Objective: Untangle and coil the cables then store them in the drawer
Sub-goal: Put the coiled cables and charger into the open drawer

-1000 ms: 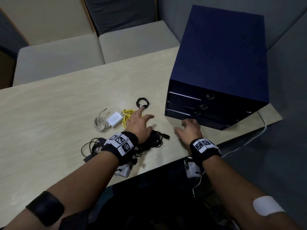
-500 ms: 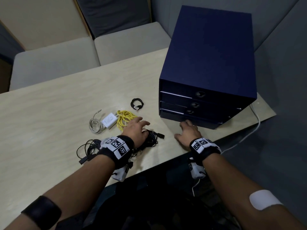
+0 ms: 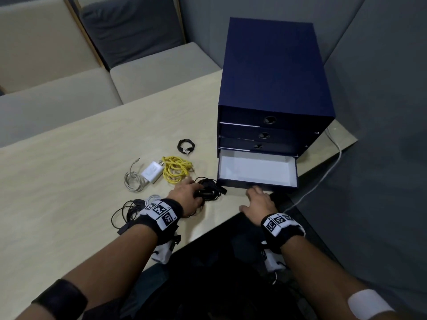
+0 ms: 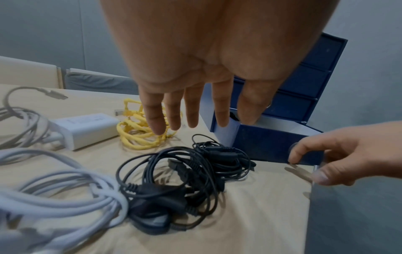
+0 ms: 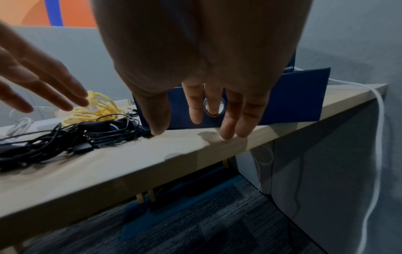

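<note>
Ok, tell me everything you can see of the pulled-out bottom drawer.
The bottom drawer of the navy drawer box stands pulled out over the table. Outside navy, inside white and bare, card-like. Its front panel has a metal-ringed finger hole. The right hand is at that front; the black cable tangle lies against its left corner.

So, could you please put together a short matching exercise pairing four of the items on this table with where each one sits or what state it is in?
Things:
1. bottom drawer of the dark blue cabinet
2. yellow tangled cable
3. small black coiled cable
4. white charger block

States or places:
A. lies between the grey-white cable and the yellow one
B. pulled out, white inside, nothing in it
C. lies alone, farthest from the table's near edge
D. loose bundle just beyond the left hand's fingertips

Pairs: 1-B, 2-D, 3-C, 4-A
</note>
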### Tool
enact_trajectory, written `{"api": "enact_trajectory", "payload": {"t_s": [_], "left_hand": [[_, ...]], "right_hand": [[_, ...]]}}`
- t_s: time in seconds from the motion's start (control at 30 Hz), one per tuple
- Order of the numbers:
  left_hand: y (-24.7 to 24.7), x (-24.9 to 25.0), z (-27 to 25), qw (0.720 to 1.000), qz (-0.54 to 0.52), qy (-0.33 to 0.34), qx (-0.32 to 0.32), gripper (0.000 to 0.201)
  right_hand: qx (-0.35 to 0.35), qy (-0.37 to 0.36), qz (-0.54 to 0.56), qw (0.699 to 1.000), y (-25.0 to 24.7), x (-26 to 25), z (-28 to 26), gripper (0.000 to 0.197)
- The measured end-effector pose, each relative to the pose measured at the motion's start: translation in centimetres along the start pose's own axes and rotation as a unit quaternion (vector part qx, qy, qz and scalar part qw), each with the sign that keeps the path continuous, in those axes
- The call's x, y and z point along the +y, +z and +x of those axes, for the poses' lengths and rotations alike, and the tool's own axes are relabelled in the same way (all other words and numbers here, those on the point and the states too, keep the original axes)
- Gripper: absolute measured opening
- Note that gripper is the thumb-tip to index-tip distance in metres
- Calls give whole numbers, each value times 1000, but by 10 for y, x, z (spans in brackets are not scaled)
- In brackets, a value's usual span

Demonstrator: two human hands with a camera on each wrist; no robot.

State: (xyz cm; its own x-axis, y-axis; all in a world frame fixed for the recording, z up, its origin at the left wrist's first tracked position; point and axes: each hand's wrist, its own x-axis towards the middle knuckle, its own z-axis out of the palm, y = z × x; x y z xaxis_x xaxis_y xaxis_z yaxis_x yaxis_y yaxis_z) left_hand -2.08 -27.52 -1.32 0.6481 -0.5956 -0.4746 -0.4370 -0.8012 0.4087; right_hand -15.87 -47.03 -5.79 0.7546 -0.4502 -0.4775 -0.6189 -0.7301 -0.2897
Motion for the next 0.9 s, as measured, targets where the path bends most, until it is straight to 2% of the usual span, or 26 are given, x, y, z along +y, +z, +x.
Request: {"api": "enact_trajectory", "payload": {"t_s": [0.23,0.37,0.43,0.5,0.57,0.67,0.77,0.9], "left_hand": [[2,-11,-7,1000,1,11,-8,42],[-4,-19,-9,1000,-10,-2,-4,40],[-7,-25,-11,1000,-17,-13,1,40],[-9,-30,-13,999,-24,-27,9,39],[-9,-35,-16,998,-36,-41,18,38],[-9,-42,-21,997,-51,-61,24,39],[-9,-47,-26,993,-74,-82,32,41],[-7,-49,-30,988,-99,-106,45,40]], "right_hand": [[-10,11,-12,1000,4,-6,-18,50],[-1,29,-77,997,-12,-29,-21,31],[1,7,-62,998,-21,-49,-18,21],[8,-46,-30,998,-27,-70,-11,16],[24,-106,-39,993,-30,-91,-3,18],[39,-187,-122,974,-28,-119,11,26],[9,-214,-198,957,-24,-137,23,35],[-47,-208,-255,943,-18,-149,34,42]]}}
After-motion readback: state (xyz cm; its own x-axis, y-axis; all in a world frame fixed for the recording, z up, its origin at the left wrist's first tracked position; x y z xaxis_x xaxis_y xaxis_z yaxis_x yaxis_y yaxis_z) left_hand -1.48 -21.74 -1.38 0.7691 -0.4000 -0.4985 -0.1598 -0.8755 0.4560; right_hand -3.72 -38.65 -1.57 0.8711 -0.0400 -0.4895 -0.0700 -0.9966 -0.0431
